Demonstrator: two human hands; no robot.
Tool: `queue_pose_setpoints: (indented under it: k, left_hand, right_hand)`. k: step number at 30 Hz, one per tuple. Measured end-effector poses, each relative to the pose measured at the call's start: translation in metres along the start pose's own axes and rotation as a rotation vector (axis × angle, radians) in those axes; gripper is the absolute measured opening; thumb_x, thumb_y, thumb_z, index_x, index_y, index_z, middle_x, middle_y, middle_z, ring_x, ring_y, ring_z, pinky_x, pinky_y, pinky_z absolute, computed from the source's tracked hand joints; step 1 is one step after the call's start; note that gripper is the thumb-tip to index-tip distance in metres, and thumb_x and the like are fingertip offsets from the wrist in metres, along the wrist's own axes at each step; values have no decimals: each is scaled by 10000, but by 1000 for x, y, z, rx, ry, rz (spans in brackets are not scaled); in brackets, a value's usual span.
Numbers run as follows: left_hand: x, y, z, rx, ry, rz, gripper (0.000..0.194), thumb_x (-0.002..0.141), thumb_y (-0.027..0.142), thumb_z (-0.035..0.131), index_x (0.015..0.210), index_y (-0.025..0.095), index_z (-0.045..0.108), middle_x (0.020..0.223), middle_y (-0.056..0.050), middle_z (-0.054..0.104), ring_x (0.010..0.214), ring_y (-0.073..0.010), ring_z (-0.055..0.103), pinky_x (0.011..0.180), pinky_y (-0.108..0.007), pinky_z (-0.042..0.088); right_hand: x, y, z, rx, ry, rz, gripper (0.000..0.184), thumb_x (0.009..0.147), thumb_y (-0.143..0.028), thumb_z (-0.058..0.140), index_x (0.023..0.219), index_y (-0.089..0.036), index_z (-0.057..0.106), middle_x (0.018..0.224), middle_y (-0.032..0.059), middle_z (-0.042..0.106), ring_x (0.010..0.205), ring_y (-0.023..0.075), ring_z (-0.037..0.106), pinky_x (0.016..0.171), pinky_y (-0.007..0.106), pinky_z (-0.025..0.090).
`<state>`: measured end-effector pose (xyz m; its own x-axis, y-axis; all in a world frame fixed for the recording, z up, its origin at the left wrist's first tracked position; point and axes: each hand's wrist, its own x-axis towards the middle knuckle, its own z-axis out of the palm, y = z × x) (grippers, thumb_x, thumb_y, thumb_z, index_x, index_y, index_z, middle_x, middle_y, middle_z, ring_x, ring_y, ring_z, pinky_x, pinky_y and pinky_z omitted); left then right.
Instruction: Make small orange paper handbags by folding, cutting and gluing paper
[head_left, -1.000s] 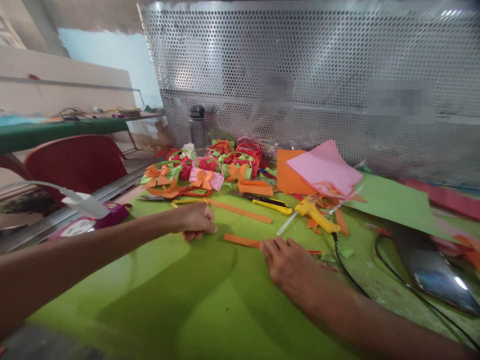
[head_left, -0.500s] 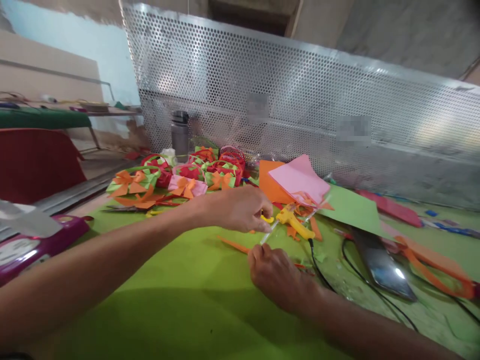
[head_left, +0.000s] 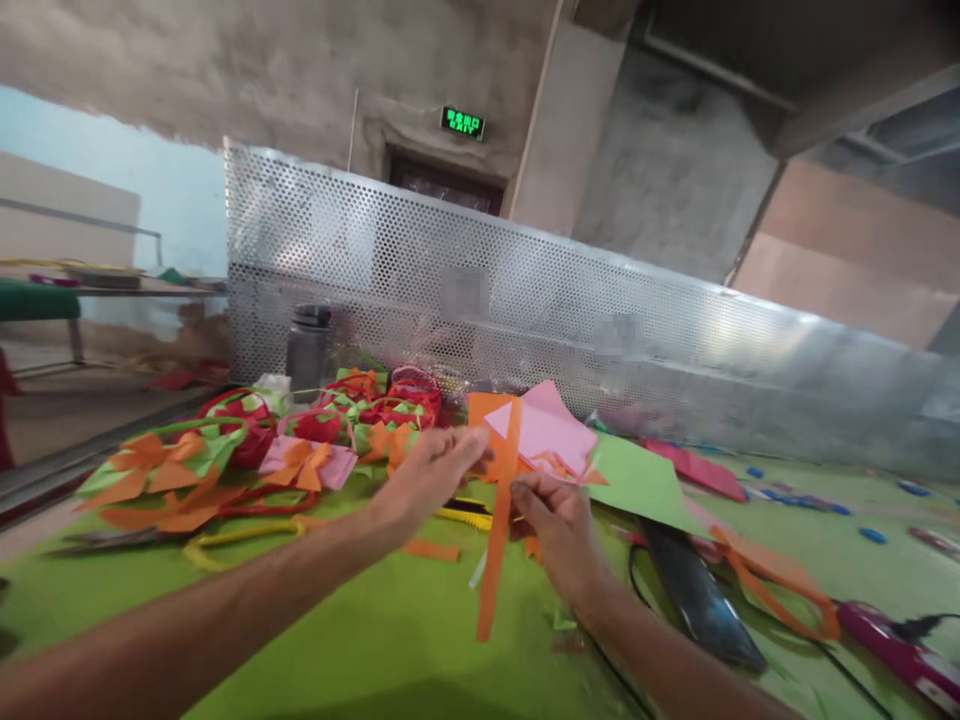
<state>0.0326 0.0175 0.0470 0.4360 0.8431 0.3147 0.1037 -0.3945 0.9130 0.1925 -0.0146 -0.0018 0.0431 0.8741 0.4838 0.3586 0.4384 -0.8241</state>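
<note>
A long orange paper strip [head_left: 495, 550] stands nearly upright between my hands. My right hand [head_left: 559, 520] pinches it near its middle, thumb and fingertips closed on its edge. My left hand [head_left: 435, 470] is just left of the strip, fingers stretched out and apparently apart from it. Behind the strip, a yellow tool [head_left: 469, 514] lies on the green tabletop [head_left: 360, 640], partly hidden. A thin white piece [head_left: 478, 570] shows beside the strip's lower half. Another short orange strip [head_left: 431, 550] lies below my left hand. The yellow glue gun is out of sight, probably behind my right hand.
Small paper bags with orange bows [head_left: 307, 462] crowd the left back, before a grey bottle [head_left: 307, 350]. Scissors [head_left: 112, 541] lie at left. Pink paper [head_left: 551, 430], green paper [head_left: 645, 480] and a phone [head_left: 697, 595] lie right. A perforated metal panel [head_left: 360, 240] stands behind.
My right hand has raised an orange strip upright from the table. My left hand has come away from the white stick near the glue gun. The view has tilted up and turned right.
</note>
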Motion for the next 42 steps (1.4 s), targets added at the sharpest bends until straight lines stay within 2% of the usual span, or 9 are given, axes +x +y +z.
queue_pose_setpoints:
  k: [4,10,14,18,21,25,31,35,42]
  left_hand:
    - [-5,-23,19,-95,-167,35,351,793,451,473,657,135,543,684,-43,627,667,-153,596,649,-260,478]
    - [0,-16,15,54,-47,20,254,794,352,444,676,145,534,629,-25,613,599,-137,596,581,-240,474]
    - [17,-2,12,127,-107,3,220,800,304,417,681,152,521,699,-30,644,637,-121,617,615,-225,483]
    - [24,-2,14,273,-227,-6,213,764,238,455,567,162,487,500,25,554,459,-98,530,464,-190,394]
    - [16,-6,13,407,-302,-8,221,765,188,425,560,163,505,477,27,534,419,-98,492,428,-191,340]
    - [-2,-1,10,613,-304,6,228,747,103,412,547,165,504,528,2,541,479,-108,470,480,-215,304]
    - [-38,-15,8,1005,-331,22,222,765,66,404,639,159,561,525,-27,524,456,-125,376,477,-276,195]
    - [-61,-31,4,1101,-345,68,217,791,86,405,692,160,584,595,-47,606,484,-136,439,482,-285,191]
    - [-49,-27,-14,1171,-347,67,228,818,96,406,663,157,561,519,-3,523,453,-112,403,477,-264,189]
  right_hand:
    - [-5,6,7,97,11,-4,283,820,-394,489,706,-152,580,579,2,585,490,100,533,478,218,469]
    - [-11,6,10,108,-91,-41,287,819,-354,522,614,-158,564,541,-9,562,509,101,516,512,211,429]
    - [-17,-3,11,36,-129,-115,258,842,-304,505,636,-166,577,564,-17,554,536,101,491,536,214,403]
    - [-17,-19,-6,-279,-52,-486,174,872,-220,490,778,-164,625,658,5,600,592,110,516,583,223,402]
    - [-10,-25,-22,-600,53,-751,156,894,-185,479,880,-161,632,768,45,650,744,150,566,735,287,417]
    - [-3,-19,-27,-833,-16,-666,160,898,-178,486,821,-185,627,793,22,646,876,182,552,942,437,290]
    - [-28,-6,0,-857,-222,-611,217,896,-115,434,744,-176,577,725,6,595,788,160,512,937,422,286]
    - [-43,-8,12,-884,-272,-647,171,873,-121,450,739,-165,548,748,16,598,803,165,509,968,444,250]
    - [-25,-6,1,-831,-290,-543,204,867,-125,442,690,-168,534,742,22,608,810,163,537,947,418,254]
